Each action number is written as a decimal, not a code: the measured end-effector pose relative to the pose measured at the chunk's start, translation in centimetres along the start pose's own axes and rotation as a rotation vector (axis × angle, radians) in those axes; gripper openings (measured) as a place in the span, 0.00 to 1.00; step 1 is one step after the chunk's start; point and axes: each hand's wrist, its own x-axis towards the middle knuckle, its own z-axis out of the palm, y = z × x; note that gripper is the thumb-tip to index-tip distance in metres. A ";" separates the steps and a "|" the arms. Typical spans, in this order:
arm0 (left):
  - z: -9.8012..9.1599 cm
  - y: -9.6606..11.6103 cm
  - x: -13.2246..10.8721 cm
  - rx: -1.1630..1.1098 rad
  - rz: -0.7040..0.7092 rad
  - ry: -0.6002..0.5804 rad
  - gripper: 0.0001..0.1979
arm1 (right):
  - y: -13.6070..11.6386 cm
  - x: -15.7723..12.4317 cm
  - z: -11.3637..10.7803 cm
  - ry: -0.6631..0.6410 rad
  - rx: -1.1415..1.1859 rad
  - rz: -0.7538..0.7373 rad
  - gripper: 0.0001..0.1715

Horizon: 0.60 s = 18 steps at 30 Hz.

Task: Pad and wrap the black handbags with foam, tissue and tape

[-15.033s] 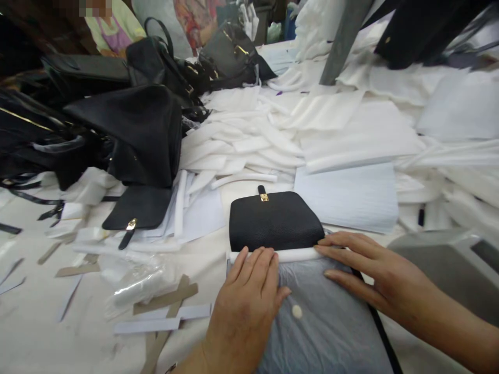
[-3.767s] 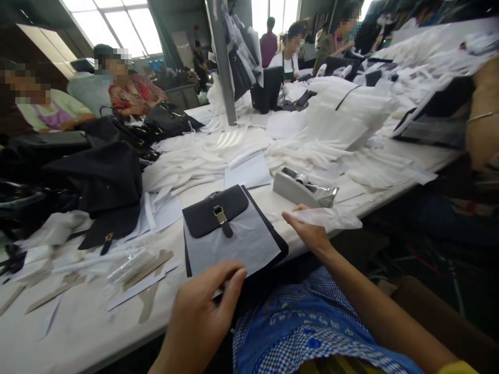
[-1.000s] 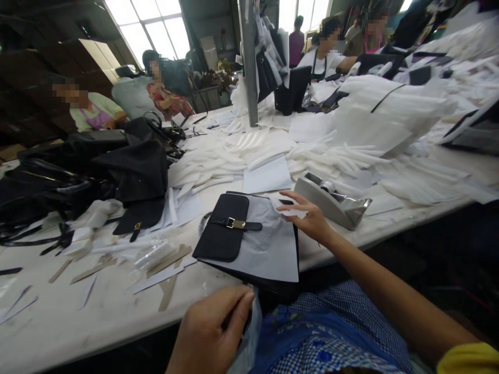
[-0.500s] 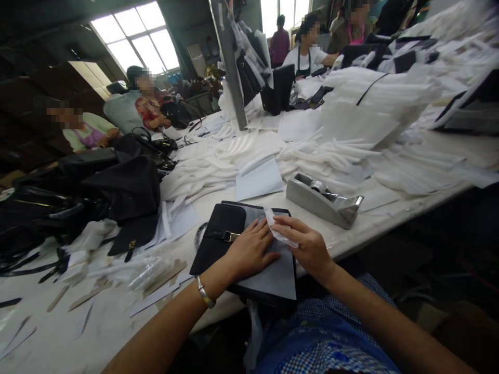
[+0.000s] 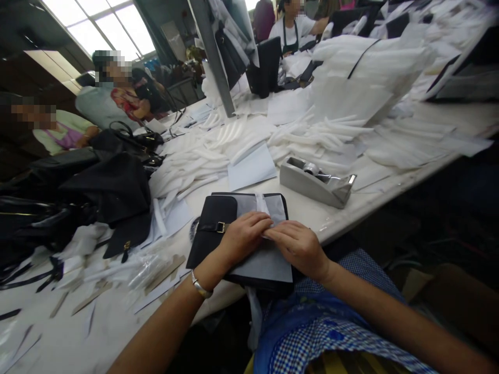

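Black bag (image 5: pixel 208 244) lies flat at the bench's (image 5: pixel 58 322) near edge, lower side overhanging it toward the checked apron (image 5: pixel 290 340). Flap is toward the bench's left end, buckle (image 5: pixel 221 227) showing; pale sheet (image 5: pixel 267 267) over the rest of the front, white strip (image 5: pixel 260 202) across that, running from the bag's far side to under the fingers.

Left hand (image 5: pixel 245 234): palm down on bag and sheet, fingers close together, bracelet (image 5: pixel 200 286) at wrist. Right hand (image 5: pixel 298 248): fingers bunched and curled, tips meeting the left's at the strip. Can't tell if either is pinching it or only pressing; contact point is hidden.

Grey tape dispenser (image 5: pixel 314 182) sits right of the bag, near the front edge. Pale blue sheet (image 5: pixel 252 166) just beyond the bag, white padding strips (image 5: pixel 195 163) piled past that toward the far edge. More black bags (image 5: pixel 113 182) heaped on the left end; clear plastic (image 5: pixel 144 272) and brown strips (image 5: pixel 91 298) between those and the near edge. Co-worker in red print (image 5: pixel 134 101) at far edge.
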 end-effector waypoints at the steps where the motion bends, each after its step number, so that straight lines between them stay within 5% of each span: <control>1: 0.0 0.0 -0.1 0.012 0.016 -0.015 0.12 | -0.2 -0.3 -0.2 -0.015 0.028 -0.021 0.19; 6: -0.3 -0.2 -0.9 0.037 0.022 -0.049 0.14 | -1.2 -2.3 -1.2 -0.023 0.154 0.041 0.22; 9: -0.8 0.2 -1.3 0.091 0.050 -0.071 0.13 | -1.1 -3.4 -1.4 -0.138 0.163 0.094 0.23; 18: -1.2 3.9 -3.0 0.318 0.039 -0.141 0.09 | 1.3 -5.1 0.1 -0.262 0.144 0.048 0.23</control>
